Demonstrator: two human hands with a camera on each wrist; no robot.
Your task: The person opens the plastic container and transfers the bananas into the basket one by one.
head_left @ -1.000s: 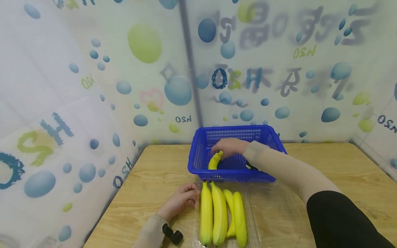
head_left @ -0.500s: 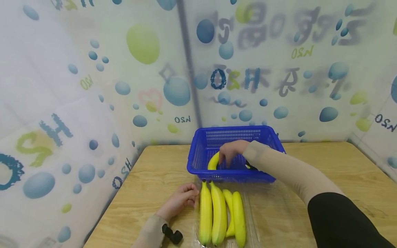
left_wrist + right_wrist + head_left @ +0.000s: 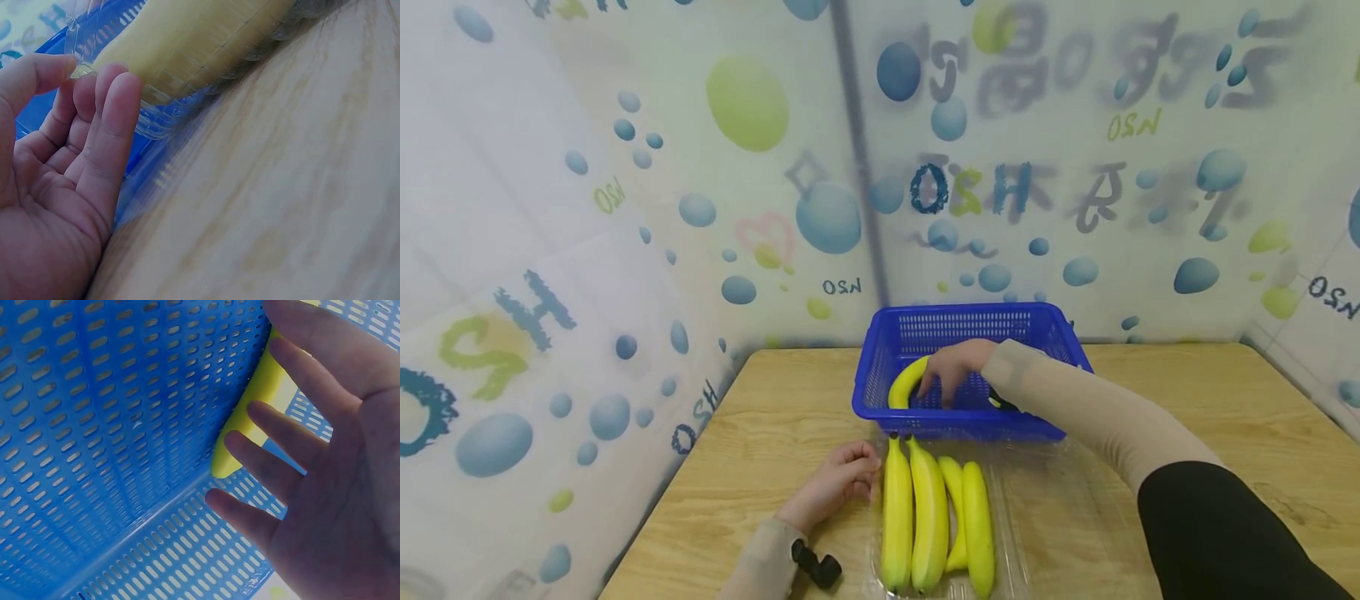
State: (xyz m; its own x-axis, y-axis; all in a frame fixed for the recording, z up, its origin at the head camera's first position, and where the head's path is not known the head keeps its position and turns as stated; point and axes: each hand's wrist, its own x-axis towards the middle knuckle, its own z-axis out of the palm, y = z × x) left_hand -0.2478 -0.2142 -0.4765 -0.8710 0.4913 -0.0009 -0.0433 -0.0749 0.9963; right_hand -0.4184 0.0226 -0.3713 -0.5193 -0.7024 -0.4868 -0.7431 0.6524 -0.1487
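My left hand (image 3: 838, 483) pinches the left edge of a clear plastic clamshell container (image 3: 1018, 554) between thumb and fingertips; in the left wrist view the thumb (image 3: 53, 69) meets the fingers at its rim. Several yellow bananas (image 3: 930, 525) lie side by side, lengthwise, in its left half. Over the blue basket (image 3: 872, 367), my right hand (image 3: 955, 367) reaches in with fingers extended. Its fingertips touch or lie against a single banana (image 3: 250, 419), which rests along the basket wall in the right wrist view. The banana's upper end is partly hidden by the hand.
The wooden table (image 3: 760, 433) reaches back to a printed curtain (image 3: 760, 208) behind the basket. The container's transparent right half (image 3: 1075, 500) spreads under my right forearm. The basket stands directly behind the container.
My right hand has left the banana's stem end and shifted along it, fingers pointing down. The banana in the basket has turned and slid slightly left. My left hand stays put.
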